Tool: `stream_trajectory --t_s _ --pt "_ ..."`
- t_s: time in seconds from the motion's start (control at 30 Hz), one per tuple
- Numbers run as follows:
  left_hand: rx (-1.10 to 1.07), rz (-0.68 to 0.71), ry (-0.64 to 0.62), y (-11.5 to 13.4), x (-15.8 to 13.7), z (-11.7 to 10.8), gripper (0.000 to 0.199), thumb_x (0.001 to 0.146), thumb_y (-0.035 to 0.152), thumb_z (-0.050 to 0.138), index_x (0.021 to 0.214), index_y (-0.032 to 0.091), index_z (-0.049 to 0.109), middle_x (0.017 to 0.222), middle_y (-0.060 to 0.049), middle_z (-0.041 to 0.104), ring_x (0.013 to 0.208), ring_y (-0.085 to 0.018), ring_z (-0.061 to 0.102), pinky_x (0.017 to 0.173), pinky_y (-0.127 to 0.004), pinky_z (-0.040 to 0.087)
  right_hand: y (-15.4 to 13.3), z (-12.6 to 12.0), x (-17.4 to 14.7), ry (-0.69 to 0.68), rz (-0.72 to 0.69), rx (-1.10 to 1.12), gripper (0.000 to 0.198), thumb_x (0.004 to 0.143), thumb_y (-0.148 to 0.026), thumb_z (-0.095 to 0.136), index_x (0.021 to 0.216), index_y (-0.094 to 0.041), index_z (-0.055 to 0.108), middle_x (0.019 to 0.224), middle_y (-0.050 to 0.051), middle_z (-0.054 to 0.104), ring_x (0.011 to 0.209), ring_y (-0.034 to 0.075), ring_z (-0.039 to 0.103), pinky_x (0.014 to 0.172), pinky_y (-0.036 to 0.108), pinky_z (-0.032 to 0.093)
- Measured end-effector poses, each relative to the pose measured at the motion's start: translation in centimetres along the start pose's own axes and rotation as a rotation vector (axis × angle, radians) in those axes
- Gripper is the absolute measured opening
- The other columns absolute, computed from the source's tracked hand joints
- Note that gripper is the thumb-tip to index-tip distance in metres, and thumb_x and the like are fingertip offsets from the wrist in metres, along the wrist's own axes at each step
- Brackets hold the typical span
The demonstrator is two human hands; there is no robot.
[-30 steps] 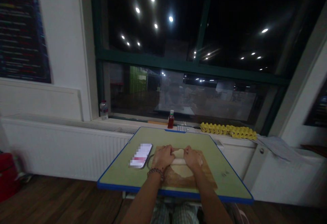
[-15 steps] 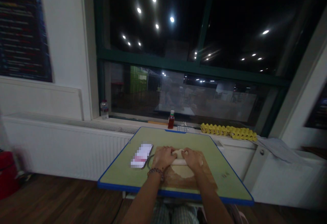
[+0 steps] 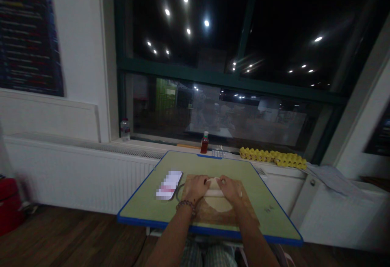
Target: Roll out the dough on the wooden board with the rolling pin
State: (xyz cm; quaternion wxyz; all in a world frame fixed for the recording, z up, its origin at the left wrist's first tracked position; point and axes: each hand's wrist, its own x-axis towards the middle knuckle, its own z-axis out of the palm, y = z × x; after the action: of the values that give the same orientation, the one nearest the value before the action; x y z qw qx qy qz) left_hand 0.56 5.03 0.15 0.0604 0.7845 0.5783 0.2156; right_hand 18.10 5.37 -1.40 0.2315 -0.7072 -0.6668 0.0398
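Note:
A flat round of pale dough [image 3: 219,204] lies on a brown wooden board [image 3: 210,219]. Across the dough runs a whitish rolling pin [image 3: 214,193], showing between my hands. My left hand [image 3: 197,187] is closed over its left part, a beaded bracelet at the wrist. Over the right part, my right hand [image 3: 229,186] is closed too. Both hands hide the pin's ends in part, and some dough shows beyond the pin.
The board rests on a green, blue-edged table [image 3: 146,206]. A phone [image 3: 169,186] lies left of the board. Along the windowsill stand a red sauce bottle [image 3: 204,143], a clear bottle [image 3: 124,130] and yellow egg trays [image 3: 272,157].
The hands and rolling pin stay in almost the same place on the dough, with only a very small shift. The view has moved slightly.

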Motion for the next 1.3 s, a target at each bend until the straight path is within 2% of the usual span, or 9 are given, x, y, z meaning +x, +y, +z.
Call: stream_trajectory --t_s 0.23,0.43,0.73,1.03,1.3 --pt "0.003 -0.015 -0.015 0.1 0.0 -0.1 0.027 0.091 0.037 0.046 0.095 0.025 0.07 0.103 -0.004 0.075 0.1 -0.022 0.066 0.081 -0.031 0.044 0.5 0.4 0.2 0.012 -0.089 0.078 0.034 0.095 -0.044 0.045 0.1 -0.024 0.071 0.095 0.005 0.075 0.089 0.02 0.068 0.08 0.027 0.044" --pt "0.009 -0.02 -0.014 0.0 0.2 0.1 0.028 0.091 0.037 0.046 0.095 0.024 0.07 0.104 -0.005 0.074 0.101 -0.022 0.065 0.083 -0.031 0.043 0.2 -0.3 -0.2 0.05 -0.114 0.029 0.031 0.096 -0.041 0.044 0.095 -0.023 0.07 0.092 0.004 0.074 0.087 0.019 0.067 0.074 0.025 0.042" --pt "-0.001 -0.006 -0.023 -0.1 0.3 0.2 0.027 0.091 0.035 0.045 0.097 0.025 0.07 0.105 -0.004 0.074 0.101 -0.022 0.065 0.082 -0.03 0.044 -0.4 -0.8 -0.3 0.002 -0.059 -0.037 0.032 0.097 -0.04 0.042 0.098 -0.024 0.07 0.098 0.005 0.075 0.091 0.019 0.067 0.074 0.025 0.041" --pt "-0.037 -0.032 -0.029 0.0 0.6 0.6 0.026 0.092 0.032 0.047 0.099 0.022 0.07 0.109 -0.005 0.073 0.104 -0.02 0.064 0.086 -0.029 0.042 -1.1 -1.2 -0.6 -0.017 0.06 -0.07 0.035 0.098 -0.041 0.04 0.103 -0.024 0.069 0.101 0.006 0.074 0.094 0.02 0.068 0.074 0.025 0.043" --pt "0.002 -0.008 -0.004 0.0 0.2 0.4 0.029 0.093 0.034 0.045 0.104 0.024 0.07 0.11 -0.005 0.073 0.105 -0.022 0.064 0.087 -0.031 0.043 -0.9 -1.0 -0.4 -0.022 0.033 -0.103 0.04 0.098 -0.045 0.04 0.109 -0.023 0.071 0.102 0.009 0.075 0.098 0.023 0.069 0.081 0.028 0.045"
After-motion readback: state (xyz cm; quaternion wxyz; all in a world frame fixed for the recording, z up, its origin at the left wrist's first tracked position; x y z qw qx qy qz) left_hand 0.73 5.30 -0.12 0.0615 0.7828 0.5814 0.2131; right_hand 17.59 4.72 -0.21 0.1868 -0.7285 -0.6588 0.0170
